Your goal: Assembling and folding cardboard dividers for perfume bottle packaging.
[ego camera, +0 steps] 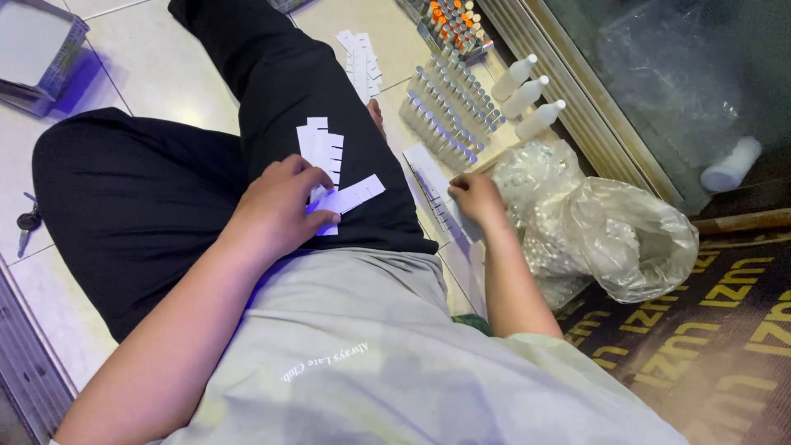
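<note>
**Inspector:** White paper, thin and matt. The left hand is clenched on a small label strip over the person's black trouser leg. The strip's long axis runs from the fingers out to the right and slightly far. A second notched sheet lies flat on the thigh just beyond that hand.

**Clerk:** And the right hand?

**Inspector:** The right hand pinches the near edge of a long backing sheet on the tiled floor. That sheet's long axis runs far-left to near-right, so it lies directly under the fingertips. The right hand is the nearer to it.

**Clerk:** Surroundings?

**Inspector:** Rows of capped tubes lie far of that sheet, smooth and cylindrical. Three white squeeze bottles lie beside them. A crinkled clear plastic bag sits just right of the right hand. More cut strips rest on the floor farther off.
</note>
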